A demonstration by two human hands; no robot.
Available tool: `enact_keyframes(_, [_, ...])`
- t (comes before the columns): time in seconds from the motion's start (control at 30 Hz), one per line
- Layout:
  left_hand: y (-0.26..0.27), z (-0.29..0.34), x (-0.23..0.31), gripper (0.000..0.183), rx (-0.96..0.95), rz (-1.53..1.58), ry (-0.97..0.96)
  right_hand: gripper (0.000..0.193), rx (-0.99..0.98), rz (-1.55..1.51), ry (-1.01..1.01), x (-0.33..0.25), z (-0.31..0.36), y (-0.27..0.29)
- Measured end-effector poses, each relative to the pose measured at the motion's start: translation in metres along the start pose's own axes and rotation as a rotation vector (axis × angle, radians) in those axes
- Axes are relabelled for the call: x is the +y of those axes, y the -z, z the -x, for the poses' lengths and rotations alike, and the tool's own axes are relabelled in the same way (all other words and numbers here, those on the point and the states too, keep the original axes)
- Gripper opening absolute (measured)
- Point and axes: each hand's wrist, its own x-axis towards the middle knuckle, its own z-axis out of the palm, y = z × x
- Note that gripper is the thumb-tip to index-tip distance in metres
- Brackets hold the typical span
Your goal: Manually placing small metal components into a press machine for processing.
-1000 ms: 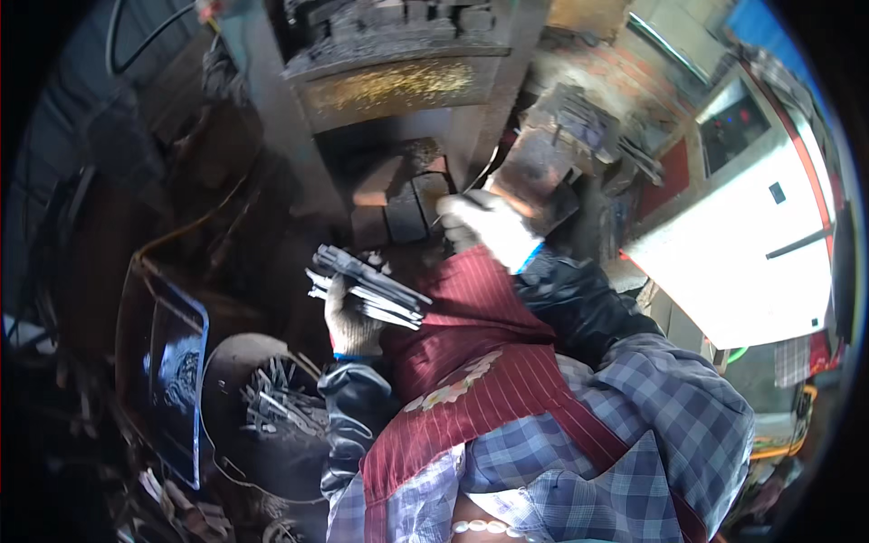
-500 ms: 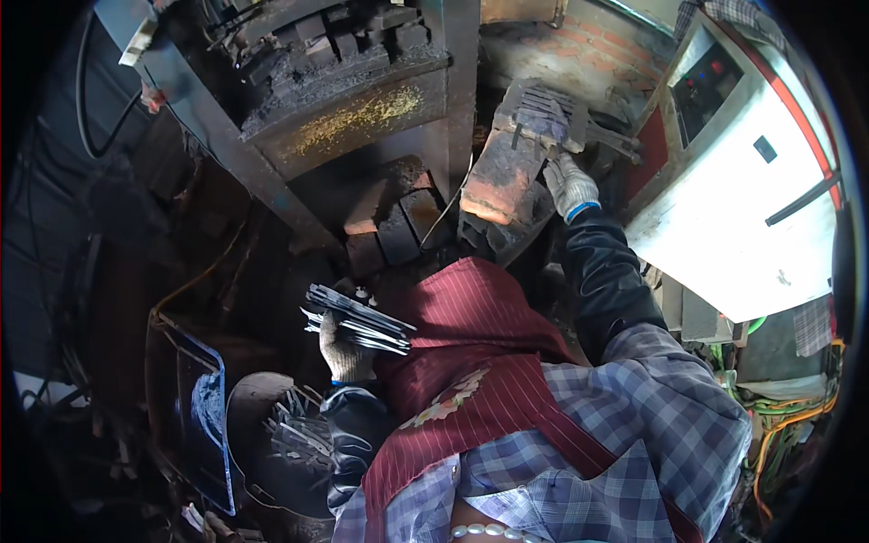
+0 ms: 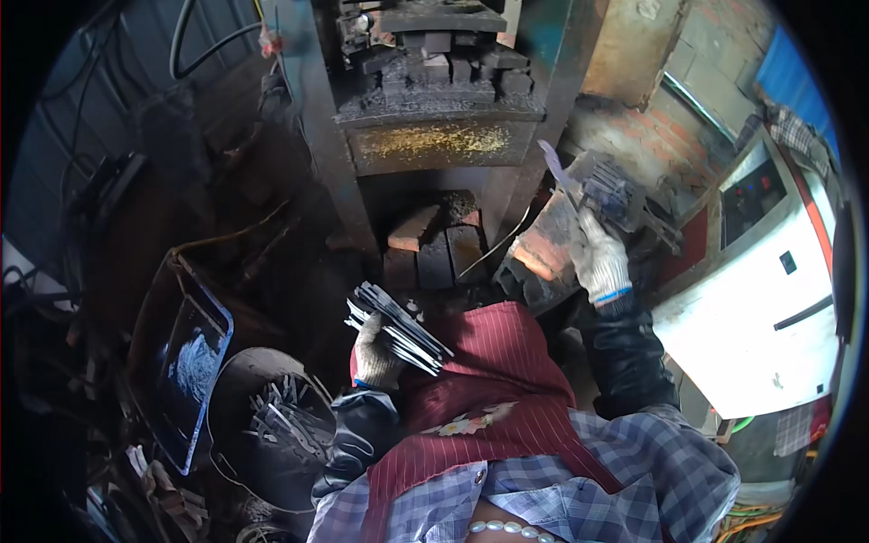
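My left hand, in a pale knitted glove, is closed round a bundle of thin flat metal strips resting against the red apron on my lap. At the right, my gloved right hand is closed on one flat metal strip that points up and away to the left. This hand is above a brick with a scorched, orange end. Just beyond it, several dark strips lie side by side on a raised block. My fingers partly hide the held strip's lower end.
Ahead stands a sooty steel press frame with loose bricks beneath. To the left are a round bucket with metal pieces and a blue-rimmed tray with grey powder. A white control cabinet stands at the right.
My right hand has drawn back from the row of strips and now holds one raised strip. My left hand still grips the bundle. The view has turned, shifting the scene.
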Motion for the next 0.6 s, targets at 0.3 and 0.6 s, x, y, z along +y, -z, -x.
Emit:
enact_keyframes(0.3, [-0.003,0.004,0.005,0.051,-0.013,0.066,-0.04,0.012,-0.439,-0.115,0.046,0.007,-0.112,-0.19])
enact_keyframes(0.6, [-0.007,0.005,0.01,0.052,-0.047,0.037,-0.096,0.019,-0.437,0.028,0.076,0.017,-0.159,-0.251])
